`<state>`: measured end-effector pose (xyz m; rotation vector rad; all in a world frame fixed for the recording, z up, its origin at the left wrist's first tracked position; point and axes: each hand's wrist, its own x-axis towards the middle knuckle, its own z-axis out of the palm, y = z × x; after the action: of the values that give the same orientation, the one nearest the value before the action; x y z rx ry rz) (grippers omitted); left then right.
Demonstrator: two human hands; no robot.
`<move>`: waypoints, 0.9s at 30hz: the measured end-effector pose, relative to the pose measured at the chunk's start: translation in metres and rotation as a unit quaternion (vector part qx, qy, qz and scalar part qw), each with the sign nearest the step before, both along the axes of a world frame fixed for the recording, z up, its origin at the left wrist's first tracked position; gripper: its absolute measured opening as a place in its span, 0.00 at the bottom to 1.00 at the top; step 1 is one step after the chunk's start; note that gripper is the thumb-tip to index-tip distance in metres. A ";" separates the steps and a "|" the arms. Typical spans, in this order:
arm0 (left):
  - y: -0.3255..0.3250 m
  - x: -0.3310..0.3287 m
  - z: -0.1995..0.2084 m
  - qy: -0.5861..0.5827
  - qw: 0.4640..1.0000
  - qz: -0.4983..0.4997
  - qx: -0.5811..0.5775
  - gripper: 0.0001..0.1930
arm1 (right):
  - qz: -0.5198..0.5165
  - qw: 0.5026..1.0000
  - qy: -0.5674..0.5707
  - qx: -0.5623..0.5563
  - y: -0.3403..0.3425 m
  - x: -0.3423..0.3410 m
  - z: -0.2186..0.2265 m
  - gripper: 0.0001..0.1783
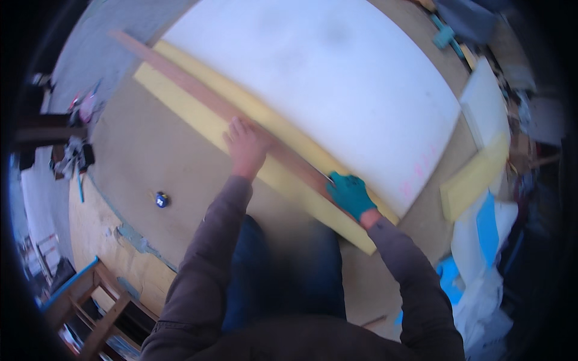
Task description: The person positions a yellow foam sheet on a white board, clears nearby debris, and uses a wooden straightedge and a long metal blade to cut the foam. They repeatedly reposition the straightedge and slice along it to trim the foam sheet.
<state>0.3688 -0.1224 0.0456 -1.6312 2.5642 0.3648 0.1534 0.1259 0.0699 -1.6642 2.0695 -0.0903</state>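
Observation:
A long reddish-brown wooden strip (195, 90) lies diagonally across a sheet of yellow foam (180, 107), with foam showing along both of its sides. My bare left hand (247, 144) presses on the strip near its middle, fingers stretched out. Farther along to the right, my right hand (350, 194) wears a green glove and is closed on a knife (329, 177). Only a bit of its thin blade shows, at the strip's far edge; the handle is hidden in the glove. Beyond the foam lies a large white foam sheet (325, 78).
Everything rests on a wide brown work surface (126, 144). A small dark-blue round object (161, 200) sits at the left. Yellow foam offcuts (475, 177) and white and blue sheeting (475, 283) lie along the right. A wooden frame (102, 307) stands at lower left.

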 end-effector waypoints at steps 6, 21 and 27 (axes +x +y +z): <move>0.110 -0.036 -0.007 -0.005 0.996 -0.035 -0.083 0.64 | -0.033 0.995 -0.078 -0.043 -0.004 0.002 -0.006 0.10; 0.103 -0.041 0.000 -0.102 0.995 -0.021 -0.003 0.67 | -0.029 0.999 0.013 0.043 0.219 -0.070 0.044 0.07; 0.101 -0.044 0.013 -0.141 0.989 -0.026 0.031 0.65 | -0.012 0.991 0.051 0.126 0.350 -0.120 0.052 0.08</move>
<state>0.3248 -0.0213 0.0583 -1.4724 2.3553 0.1910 0.0334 0.4760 0.1224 -1.5169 2.0774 0.2429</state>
